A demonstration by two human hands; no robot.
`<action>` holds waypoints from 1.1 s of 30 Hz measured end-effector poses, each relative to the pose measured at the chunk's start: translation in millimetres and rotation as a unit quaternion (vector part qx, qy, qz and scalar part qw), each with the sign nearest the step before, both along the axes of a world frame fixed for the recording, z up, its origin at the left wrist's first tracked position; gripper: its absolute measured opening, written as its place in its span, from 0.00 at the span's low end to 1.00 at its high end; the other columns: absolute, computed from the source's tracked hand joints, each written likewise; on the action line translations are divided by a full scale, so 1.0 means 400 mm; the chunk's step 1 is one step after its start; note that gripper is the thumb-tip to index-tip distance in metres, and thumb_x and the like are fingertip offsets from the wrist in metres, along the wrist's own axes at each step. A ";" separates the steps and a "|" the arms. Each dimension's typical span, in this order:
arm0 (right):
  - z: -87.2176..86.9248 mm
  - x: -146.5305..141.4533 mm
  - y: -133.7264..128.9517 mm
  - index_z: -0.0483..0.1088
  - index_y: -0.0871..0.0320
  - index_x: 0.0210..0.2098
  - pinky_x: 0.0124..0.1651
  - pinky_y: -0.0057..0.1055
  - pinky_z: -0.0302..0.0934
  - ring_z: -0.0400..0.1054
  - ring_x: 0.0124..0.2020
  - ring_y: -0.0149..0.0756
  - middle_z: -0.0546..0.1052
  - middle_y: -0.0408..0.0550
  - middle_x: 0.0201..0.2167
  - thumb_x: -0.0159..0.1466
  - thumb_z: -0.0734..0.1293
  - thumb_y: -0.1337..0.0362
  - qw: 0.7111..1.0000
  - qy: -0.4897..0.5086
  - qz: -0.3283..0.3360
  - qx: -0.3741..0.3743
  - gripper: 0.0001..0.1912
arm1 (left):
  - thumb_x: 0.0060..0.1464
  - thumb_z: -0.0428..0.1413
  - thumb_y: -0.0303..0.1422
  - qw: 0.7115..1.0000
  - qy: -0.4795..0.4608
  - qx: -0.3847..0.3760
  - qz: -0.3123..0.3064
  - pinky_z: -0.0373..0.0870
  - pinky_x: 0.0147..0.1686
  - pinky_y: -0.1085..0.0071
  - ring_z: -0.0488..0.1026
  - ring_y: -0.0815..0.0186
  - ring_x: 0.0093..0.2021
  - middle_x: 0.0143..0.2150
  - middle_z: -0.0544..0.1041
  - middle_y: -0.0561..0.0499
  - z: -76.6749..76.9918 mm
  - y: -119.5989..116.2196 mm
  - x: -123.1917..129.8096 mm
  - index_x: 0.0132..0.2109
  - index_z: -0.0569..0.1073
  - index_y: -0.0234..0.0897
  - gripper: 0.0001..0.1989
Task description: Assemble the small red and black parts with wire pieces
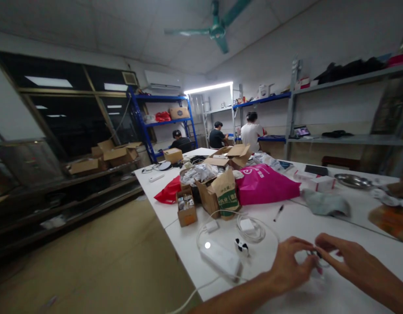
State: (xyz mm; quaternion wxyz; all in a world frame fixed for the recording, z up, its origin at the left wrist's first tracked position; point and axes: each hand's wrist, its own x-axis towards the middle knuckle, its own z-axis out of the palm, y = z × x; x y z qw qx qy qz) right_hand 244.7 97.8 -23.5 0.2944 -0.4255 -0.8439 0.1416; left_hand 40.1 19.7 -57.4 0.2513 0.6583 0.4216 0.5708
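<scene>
Over the right front of the white table, my left hand [289,264] and my right hand [350,257] meet with fingertips pinched together. Between them is a small dark item [318,254], mostly hidden by the fingers, with a pink bit below it and what looks like clear plastic. Its kind cannot be made out. To the left of my left hand lies a small black-and-white object [241,247]. A white power strip [221,261] rests near the table's edge, and a white charger [247,225] sits within a coiled white cable.
A black pen [278,213] lies beyond my hands. Farther back are a magenta bag [267,185], a small open carton [187,213], a red bag [169,190] and a grey cloth [324,203]. A metal dish [353,180] is at right. Several people sit by the far shelves.
</scene>
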 end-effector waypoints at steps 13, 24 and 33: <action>0.042 -0.013 -0.022 0.81 0.50 0.37 0.47 0.45 0.77 0.84 0.39 0.52 0.87 0.54 0.40 0.67 0.68 0.47 0.991 0.032 0.069 -0.109 0.16 | 0.63 0.67 0.34 0.997 -0.016 -0.071 -0.009 0.83 0.56 0.57 0.85 0.56 0.50 0.49 0.87 0.43 0.025 0.005 -0.005 0.52 0.85 0.36 0.12; 0.091 0.006 -0.043 0.79 0.52 0.38 0.43 0.37 0.73 0.83 0.37 0.45 0.87 0.48 0.36 0.68 0.70 0.53 0.985 0.041 0.081 -0.146 0.11 | 0.66 0.64 0.33 0.998 -0.021 -0.051 -0.029 0.84 0.54 0.59 0.85 0.60 0.46 0.47 0.87 0.43 0.052 0.010 -0.022 0.44 0.85 0.35 0.07; 0.079 0.008 -0.041 0.82 0.53 0.40 0.48 0.40 0.74 0.83 0.42 0.46 0.87 0.50 0.40 0.69 0.69 0.59 0.989 0.026 0.084 -0.120 0.09 | 0.58 0.71 0.36 0.998 0.046 -0.014 -0.028 0.84 0.53 0.59 0.83 0.58 0.49 0.48 0.85 0.44 0.058 0.000 -0.022 0.50 0.84 0.37 0.14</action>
